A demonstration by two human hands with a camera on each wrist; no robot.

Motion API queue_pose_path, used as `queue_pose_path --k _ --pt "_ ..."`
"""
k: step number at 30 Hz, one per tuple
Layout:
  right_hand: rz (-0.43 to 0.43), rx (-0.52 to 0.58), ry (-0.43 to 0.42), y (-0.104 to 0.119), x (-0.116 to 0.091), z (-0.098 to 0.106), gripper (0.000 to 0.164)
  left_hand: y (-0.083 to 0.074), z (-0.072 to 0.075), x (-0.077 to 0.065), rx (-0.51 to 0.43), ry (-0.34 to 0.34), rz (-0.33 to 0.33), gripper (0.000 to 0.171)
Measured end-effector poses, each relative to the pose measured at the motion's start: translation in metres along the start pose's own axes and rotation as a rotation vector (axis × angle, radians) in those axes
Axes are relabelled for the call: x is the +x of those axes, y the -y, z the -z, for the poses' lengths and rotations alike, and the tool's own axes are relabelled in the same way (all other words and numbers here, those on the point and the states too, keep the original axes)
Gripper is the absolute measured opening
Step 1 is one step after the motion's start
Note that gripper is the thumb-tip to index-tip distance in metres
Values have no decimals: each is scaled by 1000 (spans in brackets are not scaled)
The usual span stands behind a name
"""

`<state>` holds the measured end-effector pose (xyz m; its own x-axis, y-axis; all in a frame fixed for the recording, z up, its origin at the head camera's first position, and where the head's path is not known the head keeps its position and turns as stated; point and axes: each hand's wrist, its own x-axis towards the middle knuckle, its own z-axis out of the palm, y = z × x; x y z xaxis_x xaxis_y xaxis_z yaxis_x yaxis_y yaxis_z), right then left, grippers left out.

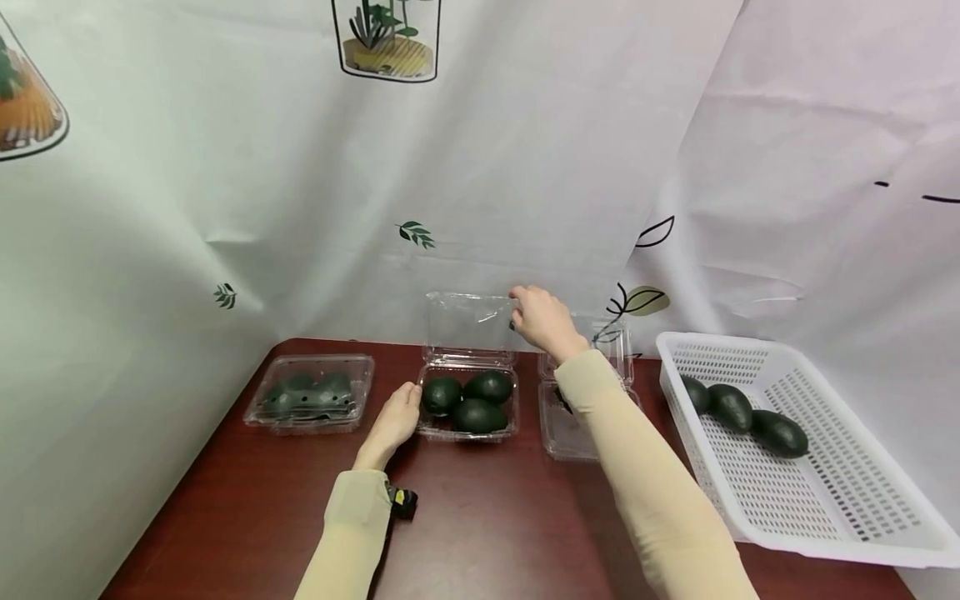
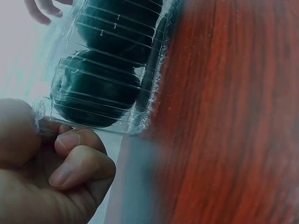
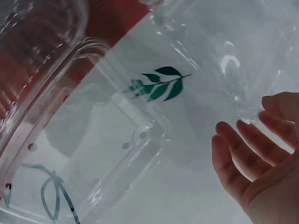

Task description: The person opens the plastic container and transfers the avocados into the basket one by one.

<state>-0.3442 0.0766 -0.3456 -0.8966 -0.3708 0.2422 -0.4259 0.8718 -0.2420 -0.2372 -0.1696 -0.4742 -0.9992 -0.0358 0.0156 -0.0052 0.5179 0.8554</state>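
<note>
My left hand (image 1: 396,419) grips the left edge of a clear plastic clamshell box (image 1: 448,434), its thumb and curled fingers at the rim in the left wrist view. Three dark green avocados (image 1: 480,416) lie in the base. Behind them the hinged lid (image 1: 471,323) stands raised. My right hand (image 1: 547,321) is at the lid's upper right corner. In the right wrist view that corner (image 3: 247,116) shows beside the thumb and fingertips, which are spread apart and only loosely bent.
A closed clamshell (image 1: 309,392) with avocados inside stands on the left. An open clamshell (image 1: 566,429) is to the right, partly hidden by my right sleeve (image 1: 637,467). Farther right, a white perforated basket (image 1: 832,417) holds three avocados (image 1: 780,433). A printed cloth (image 1: 525,167) hangs behind the table (image 1: 480,517).
</note>
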Motion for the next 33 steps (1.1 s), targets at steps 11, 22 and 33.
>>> queue_pose_path --k 11,22,33 --pt "-6 -137 62 -2 2 -18 49 0 0 1 -14 1 7 28" --pt "134 -187 -2 26 -11 -30 35 1 3 -3 -39 2 46 28" --pt "330 -248 101 59 -28 -42 29 -7 7 -1 -30 -17 142 25"
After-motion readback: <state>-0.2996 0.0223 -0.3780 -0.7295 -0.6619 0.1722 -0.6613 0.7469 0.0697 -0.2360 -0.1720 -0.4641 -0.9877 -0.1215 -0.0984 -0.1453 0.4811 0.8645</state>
